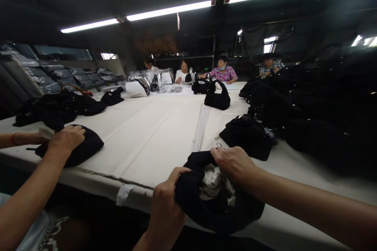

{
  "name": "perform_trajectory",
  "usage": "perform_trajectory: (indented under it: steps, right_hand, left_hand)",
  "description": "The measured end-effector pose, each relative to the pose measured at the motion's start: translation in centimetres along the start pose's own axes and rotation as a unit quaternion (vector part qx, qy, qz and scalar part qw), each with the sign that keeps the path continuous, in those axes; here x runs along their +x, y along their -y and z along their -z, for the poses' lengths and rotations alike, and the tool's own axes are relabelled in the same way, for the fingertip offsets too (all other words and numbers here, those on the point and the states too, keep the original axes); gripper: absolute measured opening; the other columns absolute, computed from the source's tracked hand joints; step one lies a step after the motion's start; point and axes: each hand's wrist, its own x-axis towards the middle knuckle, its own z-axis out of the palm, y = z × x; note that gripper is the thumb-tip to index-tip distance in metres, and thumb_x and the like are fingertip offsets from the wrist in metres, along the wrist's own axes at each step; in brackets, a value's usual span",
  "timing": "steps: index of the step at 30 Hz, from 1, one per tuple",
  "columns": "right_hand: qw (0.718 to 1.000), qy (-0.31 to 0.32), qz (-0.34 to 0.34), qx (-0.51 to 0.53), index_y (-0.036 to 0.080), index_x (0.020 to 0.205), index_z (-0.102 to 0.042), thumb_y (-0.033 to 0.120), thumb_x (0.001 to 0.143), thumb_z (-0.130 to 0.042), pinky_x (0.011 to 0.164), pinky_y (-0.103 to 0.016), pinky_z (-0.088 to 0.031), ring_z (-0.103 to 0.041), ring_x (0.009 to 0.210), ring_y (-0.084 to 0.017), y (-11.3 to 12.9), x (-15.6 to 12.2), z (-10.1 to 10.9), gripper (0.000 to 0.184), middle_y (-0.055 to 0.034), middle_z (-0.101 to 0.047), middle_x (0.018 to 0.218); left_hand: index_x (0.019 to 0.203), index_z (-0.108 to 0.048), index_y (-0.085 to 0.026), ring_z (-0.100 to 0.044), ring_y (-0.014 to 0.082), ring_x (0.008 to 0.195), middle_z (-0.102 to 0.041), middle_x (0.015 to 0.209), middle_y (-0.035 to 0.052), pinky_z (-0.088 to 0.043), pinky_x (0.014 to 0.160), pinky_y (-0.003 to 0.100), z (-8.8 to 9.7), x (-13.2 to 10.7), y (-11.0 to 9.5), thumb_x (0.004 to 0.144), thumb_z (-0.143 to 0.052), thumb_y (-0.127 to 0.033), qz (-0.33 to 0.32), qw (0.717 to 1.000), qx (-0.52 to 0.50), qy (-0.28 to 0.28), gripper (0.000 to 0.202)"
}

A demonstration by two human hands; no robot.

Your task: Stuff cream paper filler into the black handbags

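A black fabric handbag [218, 219] lies tilted at the table's front edge, its mouth turned up toward me. Crumpled pale paper [211, 182] shows inside the opening. My left hand [167, 200] grips the bag's left rim, thumb laid over the black cloth. On the far right part of the rim, my right hand [234, 164] is closed on the fabric, with its fingertips partly hidden. Just beyond it sits another black bag [249, 135] on the white table cover [147, 133].
At the left, a co-worker's hands [66, 141] work on another black bag [88, 145]. A large heap of black bags [312, 106] fills the right side. Several people sit across the table near plastic-wrapped bags [137, 86]. A long clear plastic strip [200, 125] lies mid-table.
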Motion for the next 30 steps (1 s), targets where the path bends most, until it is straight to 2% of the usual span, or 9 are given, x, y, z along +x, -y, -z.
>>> perform_trajectory:
  steps: [4, 7, 11, 15, 19, 22, 26, 27, 30]
  right_hand:
    - [0.997, -0.06, 0.021, -0.043, 0.014, 0.102, -0.059, 0.001, 0.087, -0.046, 0.055, -0.032, -0.036, -0.065, 0.078, -0.028, -1.2, 1.1, -1.0, 0.024, -0.0136, -0.065, 0.092]
    - [0.982, -0.125, 0.118, -0.073, 0.014, 0.111, -0.06, 0.006, 0.093, -0.041, 0.06, -0.035, -0.041, -0.063, 0.082, -0.027, -1.8, 1.3, -1.6, 0.027, -0.0121, -0.064, 0.095]
    - [0.967, -0.176, 0.164, -0.083, 0.007, 0.129, -0.056, 0.004, 0.095, -0.037, 0.054, -0.034, -0.043, -0.063, 0.068, -0.024, -1.6, 0.6, -2.4, 0.038, -0.0098, -0.067, 0.085]
    - [0.942, -0.245, 0.227, -0.028, 0.003, 0.139, -0.048, 0.005, 0.098, -0.033, 0.06, -0.035, -0.051, -0.068, 0.079, -0.025, -1.7, -0.2, -3.1, 0.044, -0.0185, -0.069, 0.109]
    - [0.946, -0.182, 0.118, 0.241, 0.002, 0.129, -0.057, 0.012, 0.091, -0.046, 0.077, -0.037, -0.053, -0.068, 0.093, -0.028, -1.9, 0.1, -3.3, 0.04, -0.02, -0.07, 0.107]
    - [0.902, -0.143, 0.013, 0.408, 0.011, 0.112, -0.065, 0.018, 0.086, -0.051, 0.066, -0.028, -0.05, -0.066, 0.072, -0.019, -2.2, 0.8, -3.0, 0.03, -0.0071, -0.07, 0.081]
    - [0.843, -0.05, -0.009, 0.535, 0.018, 0.095, -0.065, 0.018, 0.084, -0.048, 0.052, -0.022, -0.04, -0.055, 0.057, -0.013, -2.8, 1.2, -2.7, 0.02, 0.0029, -0.058, 0.064]
    - [0.847, -0.041, 0.001, 0.53, 0.02, 0.101, -0.065, 0.018, 0.084, -0.05, 0.055, -0.022, -0.04, -0.057, 0.061, -0.013, -2.9, 1.1, -2.7, 0.022, 0.0026, -0.06, 0.068]
    - [0.923, -0.075, 0.049, 0.375, 0.023, 0.11, -0.063, 0.016, 0.082, -0.056, 0.061, -0.026, -0.038, -0.064, 0.076, -0.018, -2.7, 0.6, -2.8, 0.03, -0.0012, -0.069, 0.087]
  left_hand:
    - [0.092, -0.064, -0.021, -0.057, 0.0148, 0.054, -0.064, 0.063, -0.002, -0.038, 0.052, 0.022, -1.8, 0.1, -0.6, 0.087, -0.048, -0.033, 0.001, 0.998, -0.018, -0.064, 0.02]
    - [0.088, -0.063, -0.021, -0.054, 0.0147, 0.051, -0.062, 0.059, -0.0026, -0.035, 0.05, 0.023, -2.5, 0.0, -0.5, 0.083, -0.051, -0.032, -0.006, 0.995, 0.008, -0.097, 0.017]
    - [0.084, -0.061, -0.022, -0.054, 0.0138, 0.05, -0.062, 0.058, -0.0035, -0.036, 0.051, 0.023, -1.9, -0.5, 0.4, 0.084, -0.055, -0.031, -0.015, 0.994, 0.037, -0.098, 0.01]
    - [0.081, -0.063, -0.022, -0.061, 0.0183, 0.068, -0.065, 0.073, 0.0016, -0.045, 0.063, 0.026, -1.0, -0.8, 1.4, 0.085, -0.059, -0.028, -0.071, 0.985, 0.093, -0.126, 0.009]
    - [0.079, -0.065, -0.02, -0.063, 0.0258, 0.1, -0.066, 0.106, 0.0097, -0.051, 0.083, 0.034, -1.3, -0.1, 1.3, 0.084, -0.062, -0.032, -0.11, 0.976, 0.072, -0.176, 0.013]
    - [0.08, -0.062, -0.019, -0.062, 0.0174, 0.071, -0.068, 0.08, 0.0028, -0.049, 0.062, 0.025, -1.8, 1.0, 1.3, 0.086, -0.062, -0.04, -0.009, 0.986, -0.076, -0.147, 0.022]
    - [0.076, -0.056, -0.017, -0.049, 0.0103, 0.053, -0.055, 0.061, -0.0048, -0.039, 0.049, 0.02, -2.3, 2.4, 2.4, 0.081, -0.071, -0.048, 0.096, 0.948, -0.239, -0.188, 0.034]
    - [0.076, -0.055, -0.017, -0.048, 0.01, 0.053, -0.054, 0.061, -0.0053, -0.039, 0.048, 0.019, -2.5, 2.5, 2.6, 0.08, -0.072, -0.049, 0.102, 0.941, -0.259, -0.194, 0.036]
    - [0.076, -0.057, -0.018, -0.049, 0.0109, 0.054, -0.056, 0.063, -0.0045, -0.039, 0.048, 0.02, -3.2, 2.4, 2.7, 0.079, -0.071, -0.053, 0.101, 0.942, -0.24, -0.212, 0.039]
